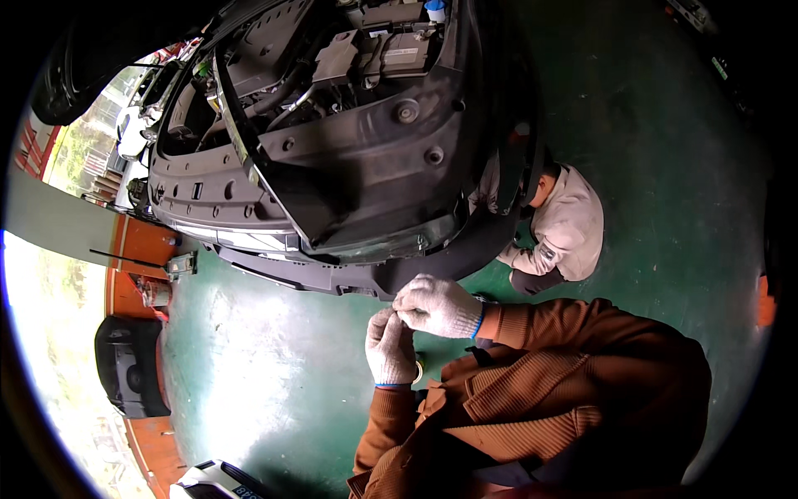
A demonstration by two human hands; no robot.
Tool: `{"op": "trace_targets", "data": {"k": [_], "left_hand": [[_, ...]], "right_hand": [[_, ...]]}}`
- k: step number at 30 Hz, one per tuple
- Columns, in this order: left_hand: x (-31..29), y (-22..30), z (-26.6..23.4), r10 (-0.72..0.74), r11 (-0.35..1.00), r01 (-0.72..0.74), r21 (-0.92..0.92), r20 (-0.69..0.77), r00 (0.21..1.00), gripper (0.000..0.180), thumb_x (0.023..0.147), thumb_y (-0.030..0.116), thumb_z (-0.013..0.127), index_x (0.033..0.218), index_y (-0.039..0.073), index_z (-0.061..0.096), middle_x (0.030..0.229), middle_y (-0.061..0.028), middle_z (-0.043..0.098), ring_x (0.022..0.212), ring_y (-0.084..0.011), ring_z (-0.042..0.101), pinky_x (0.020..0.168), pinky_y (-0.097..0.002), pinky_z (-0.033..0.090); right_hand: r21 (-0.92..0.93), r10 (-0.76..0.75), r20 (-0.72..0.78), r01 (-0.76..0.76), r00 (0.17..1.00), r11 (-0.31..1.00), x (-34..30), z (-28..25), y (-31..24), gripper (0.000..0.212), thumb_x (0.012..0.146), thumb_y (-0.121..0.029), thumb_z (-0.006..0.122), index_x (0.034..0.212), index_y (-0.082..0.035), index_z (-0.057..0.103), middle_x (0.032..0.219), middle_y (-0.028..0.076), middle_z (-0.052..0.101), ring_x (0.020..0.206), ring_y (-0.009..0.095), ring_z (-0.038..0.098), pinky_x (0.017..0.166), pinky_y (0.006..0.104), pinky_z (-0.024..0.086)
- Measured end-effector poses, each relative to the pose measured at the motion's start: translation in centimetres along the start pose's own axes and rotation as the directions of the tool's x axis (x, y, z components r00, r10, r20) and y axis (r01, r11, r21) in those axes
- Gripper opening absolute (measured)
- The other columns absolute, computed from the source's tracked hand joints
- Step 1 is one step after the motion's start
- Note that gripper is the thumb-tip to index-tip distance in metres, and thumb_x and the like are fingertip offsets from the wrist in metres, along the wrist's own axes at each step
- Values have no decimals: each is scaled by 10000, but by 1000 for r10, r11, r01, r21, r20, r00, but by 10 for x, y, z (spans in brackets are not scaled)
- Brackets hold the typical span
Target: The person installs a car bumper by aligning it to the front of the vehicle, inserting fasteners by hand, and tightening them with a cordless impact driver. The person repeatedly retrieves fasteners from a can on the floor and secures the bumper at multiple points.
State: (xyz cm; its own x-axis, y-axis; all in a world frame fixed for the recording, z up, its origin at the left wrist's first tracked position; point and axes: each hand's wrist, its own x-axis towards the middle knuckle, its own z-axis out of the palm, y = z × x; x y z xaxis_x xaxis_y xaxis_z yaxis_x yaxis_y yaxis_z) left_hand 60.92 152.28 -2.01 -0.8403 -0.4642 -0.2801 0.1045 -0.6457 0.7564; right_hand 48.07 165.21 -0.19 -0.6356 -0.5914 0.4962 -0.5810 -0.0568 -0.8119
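Note:
Both my hands wear pale knit work gloves with blue cuffs, and brown sleeves lead up to them. My left hand [391, 348] has its fingertips pinched together and raised. From the right, my right hand [439, 308] meets it with bent, closed fingers, so the fingertips touch. Whatever is between them is too small or hidden to make out. Just beyond the hands is the front of a dark car, its engine bay exposed. Its black bumper [391, 276] is the part nearest to them. Behind that lies a dark plastic cover [374, 137] with round holes.
A person in a light jacket [569, 220] crouches at the car's right front corner. Engine parts and a battery [405, 54] show above. At left, a black panel [130, 366] leans by an orange wall base [137, 245]. A white car's corner [208, 481] juts in below. The floor is green.

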Motion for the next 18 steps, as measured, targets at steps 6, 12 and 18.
{"op": "trace_targets", "data": {"k": [6, 12, 18], "left_hand": [[29, 1, 75, -41, 999, 41, 16, -15, 999, 159, 1061, 87, 669, 1193, 2, 691, 1181, -138, 755, 1089, -245, 730, 1009, -397, 587], [46, 19, 108, -4, 997, 2, 74, 26, 1000, 149, 1067, 72, 657, 1191, -5, 688, 1148, -132, 739, 1042, -238, 707, 914, -363, 580], [73, 23, 132, 118, 956, -135, 261, 81, 990, 124, 1044, 12, 677, 1153, -40, 703, 1122, -107, 755, 1008, -158, 697, 911, -320, 585]], "right_hand": [[90, -85, -53, 90, 995, 992, 30, -60, 25, 147, 860, -59, 837, 969, -86, 742, 1066, 73, 790, 987, 279, 744, 883, 402, 601], [71, -187, -124, 196, 975, 978, 65, -90, 18, 139, 848, -12, 819, 903, -86, 715, 1010, 65, 779, 917, 276, 738, 811, 392, 615], [-49, -250, -158, 246, 955, 968, 81, -112, 10, 187, 856, 47, 806, 921, -63, 669, 1058, 100, 768, 886, 277, 722, 770, 367, 598]]}}
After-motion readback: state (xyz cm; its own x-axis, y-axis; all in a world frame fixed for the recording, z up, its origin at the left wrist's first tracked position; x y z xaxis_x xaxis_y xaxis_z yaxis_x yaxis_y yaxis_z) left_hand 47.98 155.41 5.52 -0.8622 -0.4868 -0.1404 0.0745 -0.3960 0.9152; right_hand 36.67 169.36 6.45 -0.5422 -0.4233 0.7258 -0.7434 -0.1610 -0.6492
